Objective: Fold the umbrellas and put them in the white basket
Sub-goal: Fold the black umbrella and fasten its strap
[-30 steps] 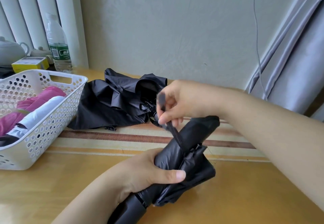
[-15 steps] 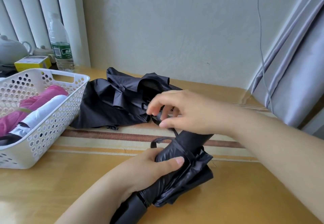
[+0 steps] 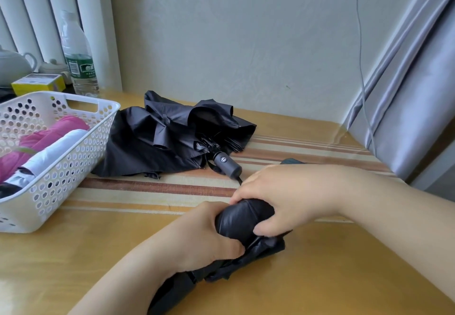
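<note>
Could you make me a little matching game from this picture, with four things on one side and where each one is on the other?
Things:
1. pink umbrella
2. rolled black umbrella
3. loose black umbrella
4. water bottle

Places:
A. gripped by both hands
B. standing behind the white basket
C. lying inside the basket
D. lying unfolded on the table beside the basket

Pairs: 1-C, 2-A, 3-D, 4-B

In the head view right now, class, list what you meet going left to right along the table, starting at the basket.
white basket → unfolded black umbrella → left hand → rolled black umbrella → right hand → grey curtain
</note>
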Tool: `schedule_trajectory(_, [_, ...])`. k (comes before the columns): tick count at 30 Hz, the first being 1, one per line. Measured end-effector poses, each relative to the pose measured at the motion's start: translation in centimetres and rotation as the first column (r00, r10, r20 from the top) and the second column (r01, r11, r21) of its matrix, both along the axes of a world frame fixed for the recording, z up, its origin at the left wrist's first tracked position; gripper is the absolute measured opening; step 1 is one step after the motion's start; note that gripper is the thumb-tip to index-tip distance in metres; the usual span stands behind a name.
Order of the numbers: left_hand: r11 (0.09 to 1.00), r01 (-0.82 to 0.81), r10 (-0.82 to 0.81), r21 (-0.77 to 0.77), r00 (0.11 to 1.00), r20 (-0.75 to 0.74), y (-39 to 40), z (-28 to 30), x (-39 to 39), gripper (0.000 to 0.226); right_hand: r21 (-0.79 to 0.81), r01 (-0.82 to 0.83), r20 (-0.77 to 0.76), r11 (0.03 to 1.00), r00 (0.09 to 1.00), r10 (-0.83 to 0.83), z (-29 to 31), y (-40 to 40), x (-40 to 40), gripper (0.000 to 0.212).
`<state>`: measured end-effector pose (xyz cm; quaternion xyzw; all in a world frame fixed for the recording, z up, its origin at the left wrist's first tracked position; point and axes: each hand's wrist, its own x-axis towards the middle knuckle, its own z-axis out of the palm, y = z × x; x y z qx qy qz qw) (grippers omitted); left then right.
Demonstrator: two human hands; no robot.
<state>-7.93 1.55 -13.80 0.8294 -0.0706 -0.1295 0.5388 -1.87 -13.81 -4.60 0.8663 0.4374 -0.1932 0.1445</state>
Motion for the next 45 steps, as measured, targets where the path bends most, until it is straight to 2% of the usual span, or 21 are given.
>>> schedule_trajectory(4, [0.932, -0.093, -0.023, 0.350, 0.949, 0.315, -0.5, 0.3, -0.2, 0.023, -0.120, 0.038, -0.045, 0.992, 0.998, -0.044, 0.0, 1.1, 0.8, 0.043])
schedule_trajectory(7, [0.729, -0.341, -0.157, 0.594, 0.761, 0.629, -0.5, -0.2, 0.0, 0.050, -0.104, 0.091, -0.093, 0.990, 0.991, -0.101, 0.0, 1.3, 1.4, 0.036])
schedule_trajectory(10, [0.685, -0.415, -0.295, 0.598, 0.593, 0.749, -0.3, -1.7, 1.1, 0.059, -0.031, 0.198, -0.138, 0.980, 0.970, -0.201, -0.2, 0.7, 1.3, 0.031])
schedule_trajectory(11, [0.670, -0.429, -0.307, 0.605, 0.583, 0.752, -0.4, -1.7, 1.3, 0.056, 0.035, 0.213, -0.124, 0.976, 0.970, -0.207, -0.6, 0.4, 1.1, 0.026])
schedule_trajectory(13, [0.659, -0.391, -0.287, 0.642, 0.658, 0.696, -0.9, -0.9, 1.0, 0.053, 0.158, 0.173, 0.010, 0.972, 0.984, -0.177, -1.5, -0.2, 0.4, 0.015])
schedule_trajectory(15, [0.655, -0.339, -0.212, 0.676, 0.776, 0.594, -0.7, 1.0, 0.7, 0.046, 0.193, 0.055, 0.255, 0.980, 0.961, -0.104, -2.5, -0.7, -0.7, 0.012])
schedule_trajectory(17, [0.747, -0.097, -0.171, 0.658, 0.928, 0.330, -0.1, 2.1, 0.7, 0.040, 0.181, -0.101, 0.450, 0.978, 0.893, 0.009, -3.7, -1.2, -1.5, 0.025])
schedule_trajectory(18, [0.758, -0.033, -0.194, 0.651, 0.942, 0.274, -0.1, 2.3, 0.8, 0.039, 0.157, -0.178, 0.547, 0.971, 0.834, 0.064, -4.1, -1.4, -1.8, 0.034])
schedule_trajectory(20, [0.742, -0.086, -0.186, 0.665, 0.926, 0.328, -0.3, 2.3, 0.6, 0.035, 0.236, -0.158, 0.588, 0.959, 0.808, -0.011, -4.3, -1.5, -2.4, 0.046])
schedule_trajectory(21, [0.713, -0.163, -0.172, 0.682, 0.902, 0.396, -0.4, 2.1, 0.4, 0.035, 0.248, -0.133, 0.572, 0.960, 0.819, -0.035, -4.2, -1.4, -2.6, 0.044])
schedule_trajectory(23, [0.580, -0.337, -0.298, 0.741, 0.760, 0.578, -0.5, 1.3, 0.5, 0.037, 0.293, -0.073, 0.466, 0.953, 0.882, -0.075, -3.4, -1.6, -2.8, 0.029])
schedule_trajectory(26, [0.479, -0.524, -0.495, 0.704, 0.502, 0.709, -0.6, 1.0, 0.0, 0.031, 0.421, 0.180, 0.062, 0.889, 0.972, -0.226, -2.6, -2.3, -2.4, 0.022])
schedule_trajectory(28, [0.424, -0.602, -0.561, 0.677, 0.413, 0.718, -0.6, 0.6, -0.5, 0.034, 0.446, 0.278, -0.090, 0.851, 0.960, -0.267, -2.8, -2.7, -2.4, 0.024])
schedule_trajectory(30, [0.441, -0.516, -0.530, 0.735, 0.511, 0.677, -1.0, 1.2, -1.1, 0.042, 0.480, 0.280, -0.030, 0.832, 0.952, -0.303, -3.2, -3.0, -2.9, 0.020])
schedule_trajectory(32, [0.507, -0.374, -0.410, 0.776, 0.688, 0.599, -1.2, 2.2, -1.2, 0.053, 0.486, 0.098, 0.263, 0.869, 0.931, -0.252, -4.1, -3.0, -3.3, 0.023])
schedule_trajectory(33, [0.569, -0.299, -0.333, 0.766, 0.768, 0.547, -1.1, 2.8, -1.1, 0.054, 0.444, -0.045, 0.428, 0.895, 0.888, -0.168, -4.8, -3.0, -3.3, 0.031])
schedule_trajectory(35, [0.688, -0.113, -0.224, 0.716, 0.906, 0.358, -1.2, 3.4, -1.0, 0.049, 0.464, -0.117, 0.491, 0.878, 0.859, -0.145, -5.3, -2.8, -3.9, 0.048])
schedule_trajectory(37, [0.678, -0.144, -0.235, 0.721, 0.886, 0.399, -1.3, 3.0, -0.9, 0.045, 0.458, -0.085, 0.430, 0.885, 0.892, -0.137, -4.9, -3.0, -4.4, 0.056])
schedule_trajectory(39, [0.565, -0.267, -0.287, 0.780, 0.824, 0.489, -1.2, 2.3, -1.1, 0.041, 0.503, 0.118, 0.152, 0.856, 0.963, -0.222, -3.9, -3.8, -4.4, 0.063])
schedule_trajectory(41, [0.475, -0.377, -0.384, 0.795, 0.724, 0.573, -1.0, 1.1, -0.8, 0.037, 0.540, 0.299, -0.123, 0.787, 0.953, -0.278, -3.7, -4.7, -3.9, 0.059])
schedule_trajectory(45, [0.483, -0.408, -0.386, 0.775, 0.695, 0.606, -1.2, 0.6, -0.1, 0.031, 0.651, 0.419, -0.232, 0.632, 0.903, -0.361, -4.6, -4.6, -3.2, 0.045])
